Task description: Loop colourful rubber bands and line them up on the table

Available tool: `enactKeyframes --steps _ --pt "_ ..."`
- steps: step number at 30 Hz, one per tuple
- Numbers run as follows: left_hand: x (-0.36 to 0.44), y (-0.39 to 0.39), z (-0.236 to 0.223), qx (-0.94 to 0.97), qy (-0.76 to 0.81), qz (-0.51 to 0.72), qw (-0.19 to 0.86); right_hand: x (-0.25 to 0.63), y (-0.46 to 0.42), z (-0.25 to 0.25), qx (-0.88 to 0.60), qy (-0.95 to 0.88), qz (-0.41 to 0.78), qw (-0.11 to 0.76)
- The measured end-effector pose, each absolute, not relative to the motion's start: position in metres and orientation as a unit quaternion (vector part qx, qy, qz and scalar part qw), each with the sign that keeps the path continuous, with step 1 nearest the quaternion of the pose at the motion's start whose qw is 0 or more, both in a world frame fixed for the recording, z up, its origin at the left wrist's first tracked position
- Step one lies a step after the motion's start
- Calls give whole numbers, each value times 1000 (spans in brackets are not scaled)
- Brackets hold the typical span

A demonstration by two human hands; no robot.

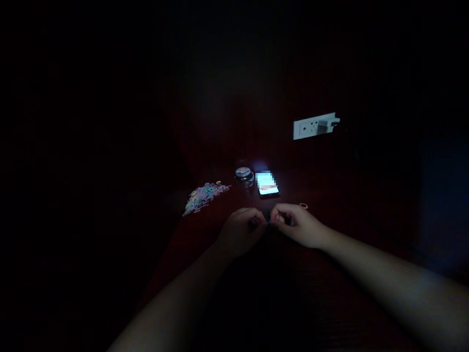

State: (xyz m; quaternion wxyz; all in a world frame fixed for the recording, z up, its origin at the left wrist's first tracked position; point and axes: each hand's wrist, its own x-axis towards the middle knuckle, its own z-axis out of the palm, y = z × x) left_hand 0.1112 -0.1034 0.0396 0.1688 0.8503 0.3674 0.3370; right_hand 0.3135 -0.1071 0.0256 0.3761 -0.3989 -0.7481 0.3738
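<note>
Fingertips of my left hand and my right hand nearly meet over the dark red table. Both hands are closed in a pinch. A short piece of a small bluish elastic band shows between them, one side in each hand; my fingers hide most of it. Left of my hands lies a loose pile of small colourful elastic bands. A single pale orange band rests just beyond my right wrist.
Behind my hands lies a phone with a bright screen. To its left stands a small clear jar with a silvery lid. A white power socket with a plug in it is on the wall at the right. Darkness hides the surroundings.
</note>
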Motion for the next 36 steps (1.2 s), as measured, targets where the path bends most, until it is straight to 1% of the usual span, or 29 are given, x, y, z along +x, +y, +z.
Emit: enactKeyframes --steps 31,36 --pt "111 -103 40 870 345 309 170 312 -109 28 -384 -760 378 363" --pt "111 -104 41 865 349 323 164 314 -109 27 -383 -764 374 362"
